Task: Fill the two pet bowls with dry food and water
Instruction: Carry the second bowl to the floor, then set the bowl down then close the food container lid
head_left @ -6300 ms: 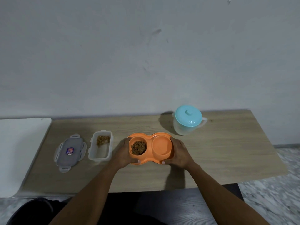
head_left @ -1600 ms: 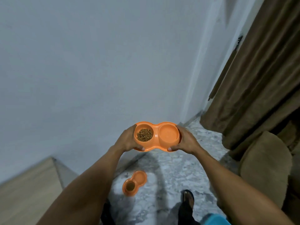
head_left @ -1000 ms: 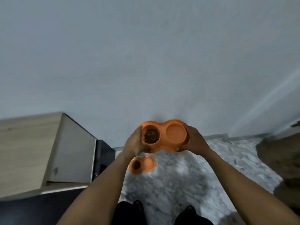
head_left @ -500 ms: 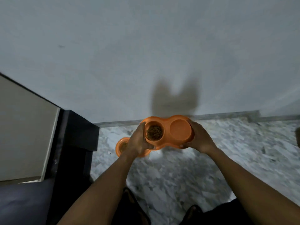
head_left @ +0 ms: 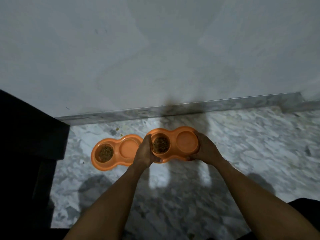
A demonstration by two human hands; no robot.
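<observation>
The held orange double bowl, dry food in its nine o'clock well, hangs level above the marble floor, left hand and right hand clamped on opposite ends, likely to prevent spilling. A second double bowl sits at its nine o'clock, near the wall.

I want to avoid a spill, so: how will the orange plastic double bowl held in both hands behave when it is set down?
The held orange plastic double bowl looks rigid: gripped at its ends by the left hand and right hand, it shows no sag. Its wide, low shape probably resists tipping. The dry food is loose, so tilting could scatter it.
</observation>
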